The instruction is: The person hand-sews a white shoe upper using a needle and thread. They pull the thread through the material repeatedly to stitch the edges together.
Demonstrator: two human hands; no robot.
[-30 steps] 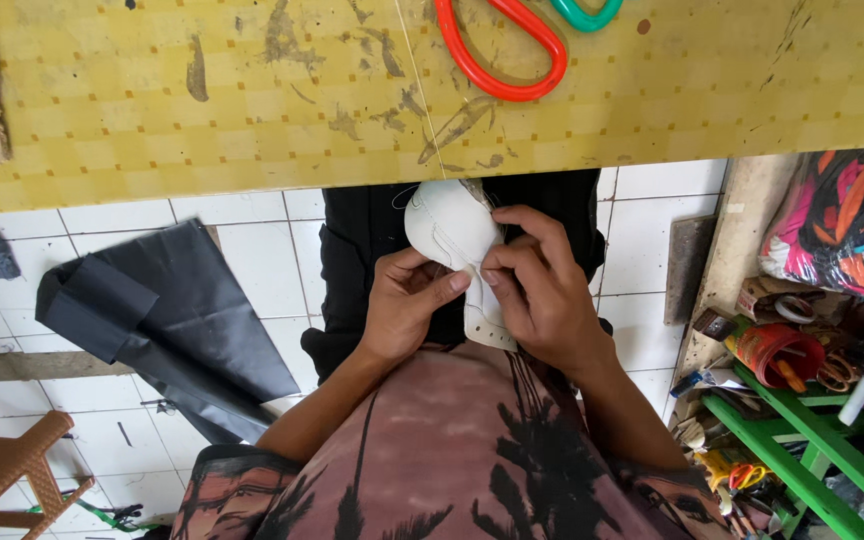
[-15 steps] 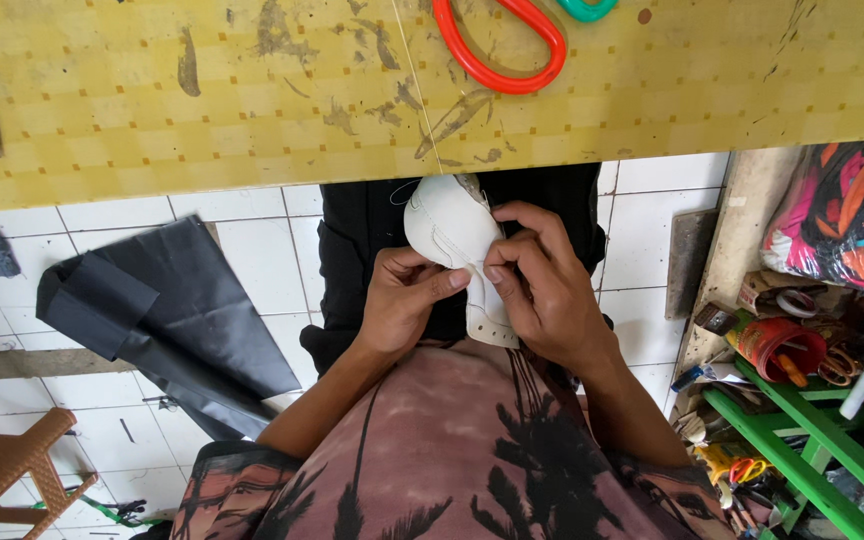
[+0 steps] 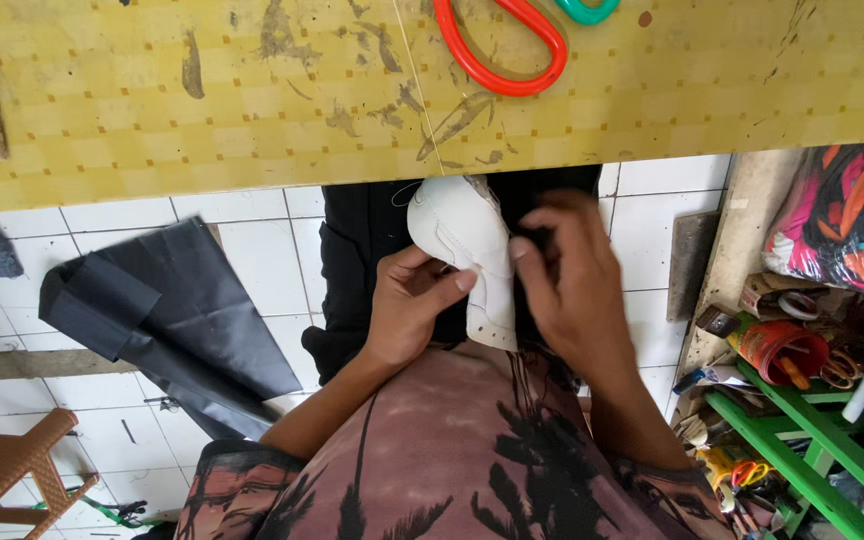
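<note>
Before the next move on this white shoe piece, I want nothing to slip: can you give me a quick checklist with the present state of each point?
1. Left hand grips the white shoe upper, thumb on its face: ok.
2. Right hand has a firm hold on the piece: cannot tell; it is blurred.
3. Piece sits free of the yellow table edge: ok, it is just below it.
4. Orange-handled scissors lie on the table, away from both hands: ok.
5. Stitched edge faces the camera: ok.
6. Black material behind the piece is not caught in it: cannot tell.
</note>
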